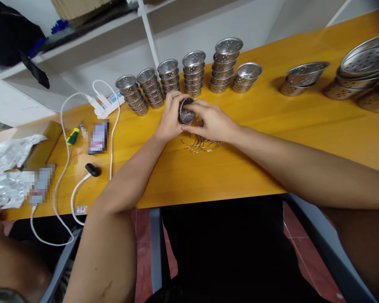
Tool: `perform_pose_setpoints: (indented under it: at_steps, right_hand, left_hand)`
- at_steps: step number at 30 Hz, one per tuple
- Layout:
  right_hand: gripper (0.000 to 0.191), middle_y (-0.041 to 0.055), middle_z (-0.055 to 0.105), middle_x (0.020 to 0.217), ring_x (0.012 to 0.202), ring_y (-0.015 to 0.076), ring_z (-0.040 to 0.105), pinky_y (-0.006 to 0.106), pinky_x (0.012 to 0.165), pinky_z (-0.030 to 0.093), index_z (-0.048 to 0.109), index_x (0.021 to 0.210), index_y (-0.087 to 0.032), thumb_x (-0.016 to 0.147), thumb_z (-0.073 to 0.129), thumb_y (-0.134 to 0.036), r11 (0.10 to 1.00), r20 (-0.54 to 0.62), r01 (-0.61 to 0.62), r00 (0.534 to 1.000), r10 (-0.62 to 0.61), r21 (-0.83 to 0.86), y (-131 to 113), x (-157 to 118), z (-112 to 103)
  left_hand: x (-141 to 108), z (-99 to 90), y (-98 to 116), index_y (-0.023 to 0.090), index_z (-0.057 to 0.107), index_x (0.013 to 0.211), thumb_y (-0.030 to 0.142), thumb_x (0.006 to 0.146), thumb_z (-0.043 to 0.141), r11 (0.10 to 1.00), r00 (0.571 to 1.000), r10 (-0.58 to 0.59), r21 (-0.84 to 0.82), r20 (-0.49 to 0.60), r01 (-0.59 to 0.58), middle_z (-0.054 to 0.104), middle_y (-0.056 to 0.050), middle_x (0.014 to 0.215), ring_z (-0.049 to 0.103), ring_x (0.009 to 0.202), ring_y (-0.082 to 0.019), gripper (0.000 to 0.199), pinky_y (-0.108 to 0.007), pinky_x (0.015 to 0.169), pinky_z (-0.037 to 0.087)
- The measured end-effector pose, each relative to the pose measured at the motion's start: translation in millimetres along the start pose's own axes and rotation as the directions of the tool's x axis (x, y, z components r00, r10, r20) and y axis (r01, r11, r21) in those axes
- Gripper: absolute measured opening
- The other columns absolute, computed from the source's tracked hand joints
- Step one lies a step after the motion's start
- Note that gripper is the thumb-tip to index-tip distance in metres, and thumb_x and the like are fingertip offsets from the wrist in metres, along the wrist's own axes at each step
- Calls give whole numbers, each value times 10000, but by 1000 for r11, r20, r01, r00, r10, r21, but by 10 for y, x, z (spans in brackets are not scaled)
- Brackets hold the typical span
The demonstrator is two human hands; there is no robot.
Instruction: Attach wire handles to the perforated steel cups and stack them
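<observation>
Near the middle of the yellow table, my left hand (169,116) is wrapped round the side of a small perforated metal cup (187,112), whose opening is tilted toward me. From the right, my right hand (210,120) grips the cup's rim, with its fingers at the opening and the thumb along the lower edge. Several thin curved metal wires (202,144) lie on the table just below my hands. Behind them stand stacks of similar perforated cups, among them a tall stack (222,67) and a short one (246,78).
More metal cups (295,80) and larger perforated ones (347,82) stand at the right. Left are a power strip (109,105) with white cables, a black object (92,169), a yellow-green tool (73,136), blurred phones and plastic wrapping (11,189). Another person's arm shows lower left.
</observation>
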State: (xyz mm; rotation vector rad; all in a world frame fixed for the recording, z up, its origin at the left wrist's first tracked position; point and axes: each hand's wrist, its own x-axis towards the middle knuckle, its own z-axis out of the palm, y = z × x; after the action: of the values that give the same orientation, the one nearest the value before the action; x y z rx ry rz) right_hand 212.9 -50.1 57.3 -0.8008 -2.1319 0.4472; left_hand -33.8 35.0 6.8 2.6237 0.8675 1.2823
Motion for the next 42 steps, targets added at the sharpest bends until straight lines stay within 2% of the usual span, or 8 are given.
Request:
perform_pose_setpoints:
  at_steps: [6, 9, 13, 17, 21, 25, 32, 42]
  right_hand:
    - [562, 190, 832, 1432, 1278, 449, 813, 703, 1173, 675, 817, 1446, -226, 1001, 917, -553, 994, -3, -30, 1000, 30, 108, -5, 6, 62]
    - [572, 134, 852, 1243, 942, 328, 783, 577, 905, 708, 808, 1393, -231, 995, 890, -634, 973, 27, -103, 995, 99, 207, -49, 3, 114]
    - [633, 49, 765, 1040, 671, 187, 554, 395, 608, 496, 767, 1210, -277, 965, 865, -852, 906, 40, -183, 982, 182, 381, -165, 32, 131]
    - [777, 28, 606, 824, 718, 231, 507, 417, 648, 463, 634, 919, -304, 979, 676, -1078, 907, -71, -167, 975, 210, 385, -188, 98, 55]
    - [841, 52, 580, 833, 796, 272, 557, 495, 781, 551, 575, 824, -301, 973, 601, -1129, 948, -175, -139, 965, 194, 285, -72, 141, -42]
    - [840, 60, 616, 888, 814, 283, 590, 541, 818, 594, 620, 860, -309, 915, 658, -1146, 956, -120, -131, 979, 167, 261, 11, 131, -94]
    - [825, 76, 628, 915, 879, 308, 618, 613, 922, 645, 563, 813, -308, 926, 685, -1116, 981, -65, -85, 993, 98, 172, 20, 126, -129]
    - [791, 28, 499, 781, 777, 252, 478, 475, 763, 475, 438, 758, -288, 1036, 742, -963, 982, -89, 38, 996, -22, 184, 10, 156, -173]
  left_hand:
    - [-10, -95, 97, 314, 490, 1616, 943, 1048, 681, 998, 997, 18, -53, 68, -14, 695, -141, 1564, 738, 1455, -351, 869, -599, 1244, 666]
    - [-23, -113, 159, 286, 474, 1620, 753, 1083, 730, 999, 998, -28, -33, 61, 30, 717, -143, 1531, 788, 1390, -343, 756, -564, 1166, 712]
    - [5, -82, 166, 339, 486, 1634, 718, 1124, 682, 1000, 999, 29, 4, -40, -29, 698, -138, 1512, 799, 1426, -361, 665, -589, 1205, 706]
    - [44, -65, 208, 338, 430, 1715, 849, 1080, 711, 997, 996, 70, 34, -47, -68, 645, -174, 1624, 687, 1618, -434, 863, -698, 1407, 576]
    - [23, -49, 232, 331, 424, 1713, 802, 1059, 798, 999, 998, 54, 9, -16, -54, 613, -171, 1672, 650, 1669, -447, 889, -723, 1458, 516]
    - [-13, -28, 182, 329, 353, 1742, 773, 1071, 793, 999, 999, 43, -33, 14, -43, 643, -164, 1628, 710, 1600, -411, 917, -669, 1418, 572]
    - [10, -28, 172, 350, 394, 1786, 751, 1105, 736, 998, 997, 59, -34, 50, -57, 600, -168, 1710, 613, 1687, -439, 861, -696, 1498, 459]
    - [25, -30, 131, 347, 302, 1816, 754, 1155, 618, 988, 988, 141, -75, 69, -136, 562, -171, 1728, 592, 1694, -436, 838, -687, 1492, 434]
